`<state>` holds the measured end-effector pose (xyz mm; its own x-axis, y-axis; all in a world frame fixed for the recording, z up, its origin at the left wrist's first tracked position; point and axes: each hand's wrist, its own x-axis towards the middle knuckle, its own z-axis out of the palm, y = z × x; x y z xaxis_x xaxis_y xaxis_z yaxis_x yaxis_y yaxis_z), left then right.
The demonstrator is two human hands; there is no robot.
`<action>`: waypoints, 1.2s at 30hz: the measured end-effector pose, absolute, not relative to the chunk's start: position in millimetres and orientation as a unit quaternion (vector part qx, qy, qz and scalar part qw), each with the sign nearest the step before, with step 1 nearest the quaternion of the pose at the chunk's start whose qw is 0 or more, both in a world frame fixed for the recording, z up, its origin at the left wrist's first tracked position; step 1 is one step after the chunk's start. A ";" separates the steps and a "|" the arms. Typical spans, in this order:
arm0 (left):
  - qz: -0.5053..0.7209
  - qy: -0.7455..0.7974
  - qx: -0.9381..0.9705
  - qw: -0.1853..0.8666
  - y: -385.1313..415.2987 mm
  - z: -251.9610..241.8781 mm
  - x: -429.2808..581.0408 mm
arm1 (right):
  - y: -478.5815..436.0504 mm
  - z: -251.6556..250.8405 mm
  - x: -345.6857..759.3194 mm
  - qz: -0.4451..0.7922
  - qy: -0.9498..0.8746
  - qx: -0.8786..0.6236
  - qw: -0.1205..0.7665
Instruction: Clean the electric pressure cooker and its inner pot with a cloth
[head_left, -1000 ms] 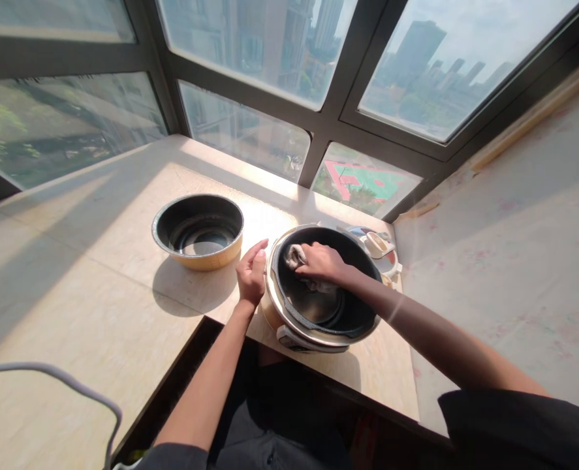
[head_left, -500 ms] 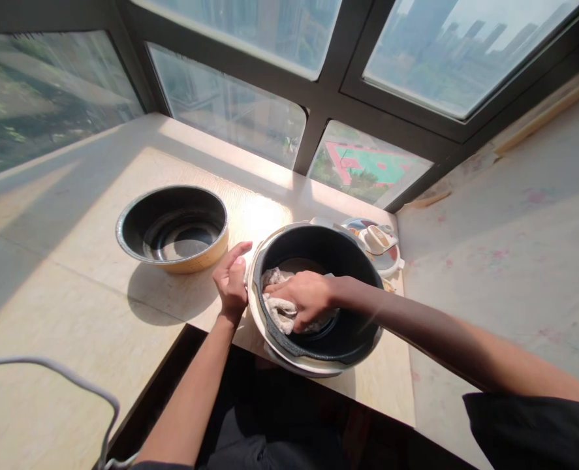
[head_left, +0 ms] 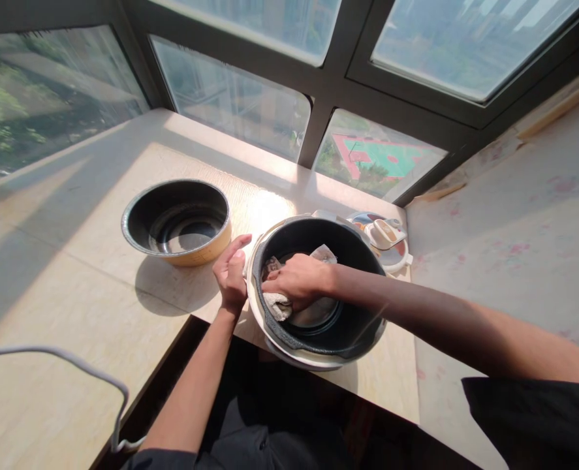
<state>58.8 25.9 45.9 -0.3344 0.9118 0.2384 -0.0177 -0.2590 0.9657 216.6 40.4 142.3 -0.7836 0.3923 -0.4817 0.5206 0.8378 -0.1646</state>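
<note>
In front of me stands an electric pressure cooker body (head_left: 354, 331), white outside with a black interior and a notched black rim. My left hand (head_left: 231, 274) presses against its left side, thumb and index finger up and apart; the other fingers are partly hidden against the side. Down inside the cooker, my right hand (head_left: 301, 277) is closed over a pale cloth (head_left: 278, 305) and holds it against the left inner wall. One corner of the cloth sticks up behind the hand. Left of the cooker sits its inner pot (head_left: 198, 254), dark inside and golden outside.
A round lid (head_left: 395, 258) with a white handle lies behind the cooker on the right, near the papered wall (head_left: 509, 274). Window frames (head_left: 328, 85) border the stone ledge (head_left: 88, 287). A grey cord (head_left: 64, 356) crosses the lower left. The ledge's front edge runs under the cooker.
My right hand has shifted the cloth up along the inner left wall, uncovering more of the cooker's bottom. A cloth corner now stands up. My left hand stays at the cooker's side.
</note>
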 end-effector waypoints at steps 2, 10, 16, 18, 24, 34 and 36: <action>0.648 0.493 0.459 0.355 26.1 45.6 58.3 | 46.7 142.2 216.4 -0.137 0.925 0.276 0.223; 0.628 0.495 0.501 0.331 26.4 44.5 54.1 | 73.8 141.8 228.5 -0.145 0.855 0.439 0.235; 0.622 0.499 0.504 0.331 26.4 42.9 54.1 | 80.7 146.2 248.8 -0.176 0.792 0.525 0.256; 0.624 0.498 0.502 0.333 26.5 44.1 54.8 | 80.8 148.5 257.2 -0.203 0.763 0.557 0.259; 0.637 0.493 0.509 0.303 27.0 46.5 55.5 | 68.6 149.1 277.6 -0.287 0.670 0.616 0.299; 0.653 0.474 0.502 0.312 26.9 43.7 56.5 | 32.0 140.7 286.0 -0.484 0.558 0.602 0.304; 0.650 0.477 0.502 0.314 26.4 45.1 57.0 | 28.5 140.5 287.6 -0.520 0.532 0.600 0.295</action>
<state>57.0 26.4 45.1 -0.3004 0.8863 0.3525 0.0713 -0.3477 0.9349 287.6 28.5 140.5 -0.1070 0.3312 -0.9375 0.9444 -0.2610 -0.2000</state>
